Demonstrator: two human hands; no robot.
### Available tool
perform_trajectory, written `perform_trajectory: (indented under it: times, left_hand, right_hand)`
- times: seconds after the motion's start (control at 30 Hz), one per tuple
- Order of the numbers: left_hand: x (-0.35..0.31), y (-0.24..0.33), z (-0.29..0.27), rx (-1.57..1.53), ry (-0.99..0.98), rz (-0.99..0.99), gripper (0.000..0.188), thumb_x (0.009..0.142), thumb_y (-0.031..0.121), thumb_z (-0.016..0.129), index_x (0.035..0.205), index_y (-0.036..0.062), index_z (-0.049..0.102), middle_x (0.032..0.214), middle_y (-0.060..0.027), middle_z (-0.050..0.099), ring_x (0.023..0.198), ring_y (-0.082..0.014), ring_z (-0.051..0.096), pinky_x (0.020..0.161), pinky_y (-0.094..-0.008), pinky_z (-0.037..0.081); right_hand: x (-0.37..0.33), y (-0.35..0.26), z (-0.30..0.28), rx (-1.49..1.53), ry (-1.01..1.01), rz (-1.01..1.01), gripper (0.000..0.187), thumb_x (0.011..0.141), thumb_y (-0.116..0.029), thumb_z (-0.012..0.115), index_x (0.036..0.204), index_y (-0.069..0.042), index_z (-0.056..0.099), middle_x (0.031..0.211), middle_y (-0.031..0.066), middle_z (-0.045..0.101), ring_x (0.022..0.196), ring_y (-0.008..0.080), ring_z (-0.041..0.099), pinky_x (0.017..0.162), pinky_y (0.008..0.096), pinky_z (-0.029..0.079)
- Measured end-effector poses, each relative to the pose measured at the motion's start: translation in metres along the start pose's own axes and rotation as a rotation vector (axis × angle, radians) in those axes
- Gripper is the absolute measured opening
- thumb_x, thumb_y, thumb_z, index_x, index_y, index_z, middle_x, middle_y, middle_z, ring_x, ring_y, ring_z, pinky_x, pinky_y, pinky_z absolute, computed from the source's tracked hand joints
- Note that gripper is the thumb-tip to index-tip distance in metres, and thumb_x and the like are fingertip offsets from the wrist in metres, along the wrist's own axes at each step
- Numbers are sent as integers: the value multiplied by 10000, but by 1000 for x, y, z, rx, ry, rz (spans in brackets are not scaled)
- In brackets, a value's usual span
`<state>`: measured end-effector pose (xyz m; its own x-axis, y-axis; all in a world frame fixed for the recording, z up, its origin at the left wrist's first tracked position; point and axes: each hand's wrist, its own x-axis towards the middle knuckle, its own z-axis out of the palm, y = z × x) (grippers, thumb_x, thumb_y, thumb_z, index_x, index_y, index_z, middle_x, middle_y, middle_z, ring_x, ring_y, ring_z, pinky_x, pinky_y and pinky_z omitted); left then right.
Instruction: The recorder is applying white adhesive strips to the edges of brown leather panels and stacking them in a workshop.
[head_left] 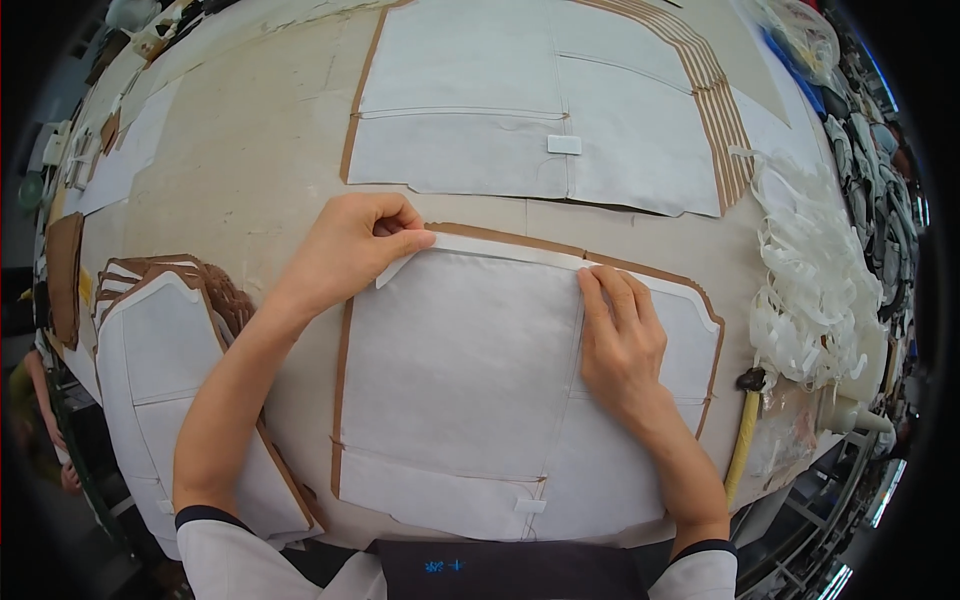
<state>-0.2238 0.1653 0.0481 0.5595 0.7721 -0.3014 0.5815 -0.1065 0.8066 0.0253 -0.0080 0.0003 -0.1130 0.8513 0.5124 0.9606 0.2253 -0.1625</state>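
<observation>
A pale grey-white sewn panel with brown edges lies flat in front of me. Along its far edge runs a narrow white strip. Near the far left corner, my left hand pinches the strip between thumb and fingers, its loose end hanging below them. Farther right, my right hand has its fingers together, the tips on the strip near the panel's vertical seam. What lies under those fingertips is hidden. A small white tab sits on the panel's near part.
Beyond lies a stack of similar panels, its brown edges fanned at right. More folded panels are piled at left. To the right are a heap of white strips and a yellow rod with a dark end. A brown piece rests far left.
</observation>
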Motion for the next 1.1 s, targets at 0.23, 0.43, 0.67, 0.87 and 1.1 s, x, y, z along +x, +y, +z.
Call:
perform_trajectory:
  times: [0.23, 0.43, 0.67, 0.87, 1.1]
  left_hand:
    - [3, -10, -1, 80, 45, 30, 209, 866, 179, 748, 827, -11, 669, 744, -7, 634, 703, -78, 542, 657, -251, 465]
    - [5, -5, -1, 108, 44, -41, 224, 850, 197, 741, 814, -12, 668, 732, -12, 630, 690, -86, 549, 631, -258, 461]
    - [7, -6, 1, 120, 59, -53, 225, 836, 198, 735, 788, -12, 671, 705, -19, 621, 665, -88, 547, 603, -257, 456]
    - [7, -12, 2, 147, 88, -32, 222, 832, 196, 739, 789, -10, 672, 693, -18, 620, 640, -83, 544, 572, -260, 455]
    - [8, -12, 9, 143, 106, 22, 216, 834, 185, 740, 790, -14, 667, 697, -25, 633, 623, -77, 549, 561, -252, 458]
  right_hand:
    - [3, -3, 0, -13, -49, -4, 460, 660, 68, 619, 1118, 94, 660, 1119, 170, 626, 990, 322, 620, 781, 379, 549]
    - [8, -6, 0, -29, -66, -21, 484, 646, 57, 609, 1126, 113, 650, 1122, 177, 616, 987, 331, 601, 781, 385, 533]
    - [17, -15, 7, -57, -85, -18, 464, 681, 15, 597, 1131, 115, 637, 1127, 193, 607, 1006, 337, 598, 840, 426, 487]
    - [38, -44, 32, 14, -90, -87, 466, 715, -16, 611, 1159, 126, 610, 1156, 221, 585, 1073, 339, 579, 892, 433, 464]
    - [71, -77, 62, 117, -87, -133, 406, 719, -6, 605, 1093, 151, 595, 1068, 210, 563, 1031, 324, 547, 881, 409, 455]
